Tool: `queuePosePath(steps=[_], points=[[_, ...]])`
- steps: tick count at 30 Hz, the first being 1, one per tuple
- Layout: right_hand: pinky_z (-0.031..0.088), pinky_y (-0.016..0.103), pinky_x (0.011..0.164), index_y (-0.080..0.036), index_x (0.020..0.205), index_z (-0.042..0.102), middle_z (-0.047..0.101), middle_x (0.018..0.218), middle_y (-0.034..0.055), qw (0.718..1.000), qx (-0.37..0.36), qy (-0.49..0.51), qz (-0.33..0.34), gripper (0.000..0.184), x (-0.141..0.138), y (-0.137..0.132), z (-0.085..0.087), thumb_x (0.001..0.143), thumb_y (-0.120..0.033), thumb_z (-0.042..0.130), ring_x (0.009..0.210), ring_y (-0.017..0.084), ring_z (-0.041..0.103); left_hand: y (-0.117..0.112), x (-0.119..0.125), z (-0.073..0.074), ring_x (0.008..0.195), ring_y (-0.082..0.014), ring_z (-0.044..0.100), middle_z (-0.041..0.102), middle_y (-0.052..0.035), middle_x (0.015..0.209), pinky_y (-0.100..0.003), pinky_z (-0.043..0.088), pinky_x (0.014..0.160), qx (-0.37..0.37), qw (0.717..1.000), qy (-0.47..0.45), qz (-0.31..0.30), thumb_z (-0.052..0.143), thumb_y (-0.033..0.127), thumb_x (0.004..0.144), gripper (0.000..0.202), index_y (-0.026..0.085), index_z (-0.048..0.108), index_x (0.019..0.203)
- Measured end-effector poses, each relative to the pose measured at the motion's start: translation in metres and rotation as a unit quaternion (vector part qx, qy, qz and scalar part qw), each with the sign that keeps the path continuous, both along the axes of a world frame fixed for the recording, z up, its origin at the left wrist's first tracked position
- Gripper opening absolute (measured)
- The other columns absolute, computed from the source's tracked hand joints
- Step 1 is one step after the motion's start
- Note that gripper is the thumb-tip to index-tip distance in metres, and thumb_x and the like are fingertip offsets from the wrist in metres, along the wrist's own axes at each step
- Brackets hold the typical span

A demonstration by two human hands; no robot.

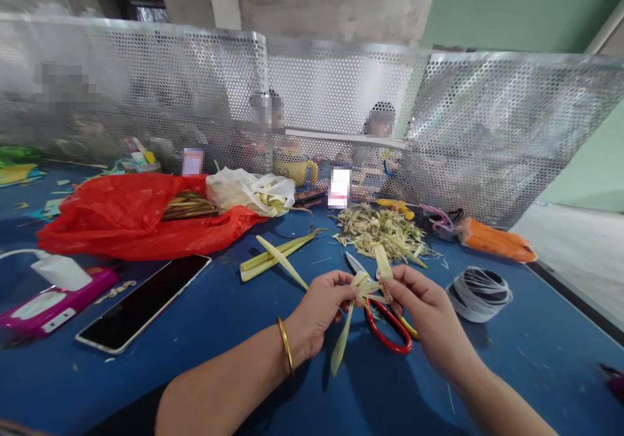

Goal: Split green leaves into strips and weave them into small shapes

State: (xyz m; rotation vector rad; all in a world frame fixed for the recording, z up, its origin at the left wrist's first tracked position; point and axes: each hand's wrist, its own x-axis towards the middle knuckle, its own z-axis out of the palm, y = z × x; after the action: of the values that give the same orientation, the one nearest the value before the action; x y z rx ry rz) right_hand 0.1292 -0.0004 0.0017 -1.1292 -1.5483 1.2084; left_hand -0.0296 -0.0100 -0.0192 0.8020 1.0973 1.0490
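Pale green leaf strips (366,286), folded across each other, are pinched between my two hands above the table. My left hand (324,306), with a gold bangle at the wrist, is closed on the strips' left side, and one loose end hangs below it. My right hand (414,293) grips a short upright strip end on the right. Under the hands lie scissors (387,329) with red handles, blades pointing away; a yellow part shows beside them, partly hidden by my right hand. More leaf strips (275,257) lie to the left.
A heap of leaf shreds (383,231) lies behind my hands. On the right are a spool of grey cord (480,295) and an orange packet (497,240). At left lie a phone (146,303), a purple power strip (61,303) and a red bag (117,212). A perforated screen (336,98) stands behind, with people beyond.
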Motion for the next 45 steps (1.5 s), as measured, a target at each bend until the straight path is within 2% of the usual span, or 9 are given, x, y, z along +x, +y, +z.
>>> queuePosePath(steps=[3, 7, 16, 21, 24, 28, 35, 40, 45], points=[[0.025, 0.021, 0.045, -0.018, 0.062, 0.052, 0.043, 0.054, -0.0041, 0.999, -0.008, -0.049, -0.004, 0.039, 0.001, 0.002, -0.001, 0.074, -0.053, 0.063, 0.049, 0.008, 0.033, 0.001, 0.0, 0.0, 0.047, -0.0053, 0.037, 0.059, 0.001, 0.059, -0.019, 0.02, 0.045, -0.009, 1.0, 0.003, 0.003, 0.058, 0.015, 0.065, 0.014, 0.016, 0.055, 0.079], [0.025, 0.021, 0.045, -0.018, 0.057, 0.049, 0.041, 0.053, -0.0044, 0.997, -0.009, -0.075, -0.004, 0.035, 0.002, 0.003, -0.004, 0.071, -0.046, 0.064, 0.049, 0.008, 0.033, 0.002, -0.001, -0.001, 0.047, -0.0052, 0.037, 0.058, 0.0019, 0.059, -0.019, 0.02, 0.045, -0.01, 1.0, 0.002, 0.015, 0.059, 0.016, 0.064, 0.014, 0.017, 0.053, 0.077], [0.018, 0.022, 0.043, -0.018, 0.058, 0.048, 0.036, 0.048, -0.007, 0.994, -0.057, -0.092, 0.015, 0.029, 0.003, 0.006, -0.01, 0.072, -0.04, 0.06, 0.045, 0.007, 0.026, -0.001, -0.001, 0.004, 0.047, -0.0056, 0.037, 0.058, 0.0026, 0.057, -0.018, 0.022, 0.045, 0.001, 1.0, 0.015, 0.017, 0.06, 0.017, 0.066, 0.013, 0.017, 0.053, 0.077], [0.027, 0.022, 0.047, -0.018, 0.06, 0.051, 0.044, 0.053, -0.0047, 0.99, 0.005, -0.138, 0.021, 0.031, 0.001, 0.005, -0.016, 0.078, -0.042, 0.059, 0.05, 0.009, 0.036, -0.005, 0.003, 0.009, 0.048, -0.006, 0.042, 0.058, 0.0022, 0.053, -0.018, 0.028, 0.048, 0.014, 0.999, 0.032, 0.001, 0.065, 0.015, 0.065, 0.013, 0.016, 0.053, 0.072], [0.035, 0.022, 0.048, -0.019, 0.075, 0.052, 0.052, 0.058, -0.0045, 0.994, 0.016, -0.11, 0.021, 0.023, -0.001, 0.004, -0.018, 0.079, -0.04, 0.059, 0.051, 0.011, 0.045, -0.006, 0.003, 0.011, 0.046, -0.0066, 0.042, 0.058, 0.003, 0.051, -0.019, 0.029, 0.048, 0.013, 0.999, 0.031, -0.012, 0.063, 0.013, 0.064, 0.017, 0.016, 0.057, 0.079], [0.037, 0.022, 0.044, -0.02, 0.089, 0.052, 0.055, 0.056, -0.0054, 0.997, -0.009, -0.071, 0.039, 0.028, -0.001, 0.005, -0.019, 0.078, -0.045, 0.061, 0.045, 0.01, 0.047, -0.007, 0.002, 0.015, 0.045, -0.0067, 0.042, 0.061, 0.0001, 0.055, -0.02, 0.029, 0.047, 0.024, 0.995, 0.048, -0.083, 0.062, 0.017, 0.063, 0.009, 0.014, 0.065, 0.07], [0.031, 0.019, 0.044, -0.015, 0.066, 0.059, 0.051, 0.053, -0.0044, 0.991, -0.022, -0.125, 0.039, 0.036, 0.006, 0.01, -0.019, 0.076, -0.05, 0.062, 0.047, 0.007, 0.04, -0.011, 0.002, 0.011, 0.045, -0.0076, 0.04, 0.059, 0.0001, 0.051, -0.022, 0.03, 0.049, 0.064, 0.983, 0.096, -0.142, 0.056, 0.016, 0.061, 0.01, 0.015, 0.062, 0.053], [0.031, 0.02, 0.042, -0.017, 0.061, 0.055, 0.048, 0.049, -0.0059, 0.99, -0.118, -0.045, 0.063, 0.035, 0.005, 0.007, -0.007, 0.067, -0.048, 0.07, 0.044, 0.007, 0.039, -0.011, 0.0, 0.005, 0.046, -0.0077, 0.038, 0.059, 0.0003, 0.052, -0.022, 0.027, 0.048, 0.077, 0.971, 0.106, -0.201, 0.059, 0.023, 0.063, 0.012, 0.016, 0.064, 0.055], [0.028, 0.018, 0.039, -0.018, 0.058, 0.05, 0.042, 0.045, -0.0078, 0.989, -0.125, 0.074, -0.015, 0.034, 0.005, 0.009, -0.002, 0.067, -0.042, 0.072, 0.038, 0.005, 0.035, -0.014, -0.005, 0.004, 0.046, -0.0078, 0.033, 0.056, 0.0006, 0.054, -0.024, 0.02, 0.047, 0.089, 0.951, 0.109, -0.275, 0.062, 0.036, 0.069, 0.022, 0.016, 0.068, 0.061]])
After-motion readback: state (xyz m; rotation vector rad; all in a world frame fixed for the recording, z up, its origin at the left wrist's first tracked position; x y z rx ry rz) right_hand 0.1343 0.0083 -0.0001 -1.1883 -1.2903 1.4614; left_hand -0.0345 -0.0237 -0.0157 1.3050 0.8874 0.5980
